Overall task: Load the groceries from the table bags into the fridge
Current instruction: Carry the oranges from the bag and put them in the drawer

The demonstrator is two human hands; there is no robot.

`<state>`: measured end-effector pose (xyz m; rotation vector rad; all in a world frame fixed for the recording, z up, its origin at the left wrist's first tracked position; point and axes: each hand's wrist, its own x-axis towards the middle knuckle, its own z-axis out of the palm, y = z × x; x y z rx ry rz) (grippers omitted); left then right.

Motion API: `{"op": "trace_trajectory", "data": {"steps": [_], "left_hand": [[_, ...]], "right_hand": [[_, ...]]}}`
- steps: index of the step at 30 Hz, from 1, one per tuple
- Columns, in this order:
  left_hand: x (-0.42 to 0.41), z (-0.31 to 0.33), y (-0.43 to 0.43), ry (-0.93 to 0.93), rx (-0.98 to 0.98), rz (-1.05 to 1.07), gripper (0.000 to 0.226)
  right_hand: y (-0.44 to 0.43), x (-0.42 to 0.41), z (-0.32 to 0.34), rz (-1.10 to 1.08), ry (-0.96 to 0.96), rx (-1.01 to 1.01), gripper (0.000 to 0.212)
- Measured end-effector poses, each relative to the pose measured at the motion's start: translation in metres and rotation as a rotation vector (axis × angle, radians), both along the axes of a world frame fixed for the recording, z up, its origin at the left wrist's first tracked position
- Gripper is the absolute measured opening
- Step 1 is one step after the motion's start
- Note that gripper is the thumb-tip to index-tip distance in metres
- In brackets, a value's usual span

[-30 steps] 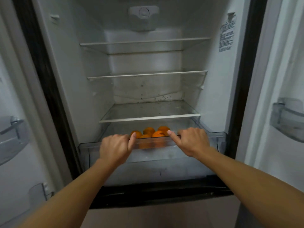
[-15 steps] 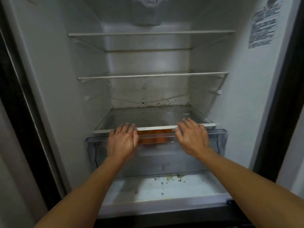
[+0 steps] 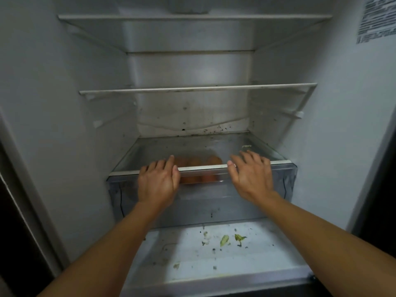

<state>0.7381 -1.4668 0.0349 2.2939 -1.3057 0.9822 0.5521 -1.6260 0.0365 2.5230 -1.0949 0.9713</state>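
Note:
The fridge stands open in front of me. Its clear crisper drawer (image 3: 214,202) sits pushed in under the lowest glass shelf (image 3: 201,146). Several oranges (image 3: 199,162) show dimly through the shelf and the drawer front. My left hand (image 3: 158,183) lies flat against the drawer front with its fingers straight, the fingertips at the shelf's white edge. My right hand (image 3: 251,175) is spread open at the drawer's upper right, fingers straight and reaching over the shelf edge. Neither hand holds anything.
Two more glass shelves, the middle shelf (image 3: 197,89) and the top shelf (image 3: 192,17), are bare. The fridge floor (image 3: 214,251) below the drawer carries green leaf scraps and crumbs. A printed label (image 3: 377,20) is on the right inner wall.
The drawer with the oranges has slid from pulled out to fully in under the shelf. Both hands went from gripping its rim to flat and open against it. The view moved closer.

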Motion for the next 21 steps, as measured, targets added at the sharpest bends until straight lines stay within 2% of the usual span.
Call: {"op": "trace_trajectory", "data": {"steps": [4,8,11,16,21], "left_hand": [[-0.007,0.011,0.012,0.048,0.106,-0.01,0.054],[-0.03,0.014,0.042,-0.056,0.121,-0.061,0.033],[-0.058,0.007,0.074,-0.03,0.168,-0.048,0.022],[-0.116,-0.006,0.146,0.059,0.188,-0.007,0.013],[-0.189,-0.033,0.241,0.099,0.231,0.106,0.017]], "right_hand": [[0.005,-0.016,0.011,0.072,0.109,0.121,0.056],[0.023,-0.04,0.01,0.15,0.091,0.018,0.051],[0.047,-0.058,0.008,0.168,0.159,-0.025,0.043],[0.103,-0.09,-0.001,0.302,0.176,-0.015,0.043],[0.178,-0.127,-0.027,0.491,0.184,0.033,0.039]]}}
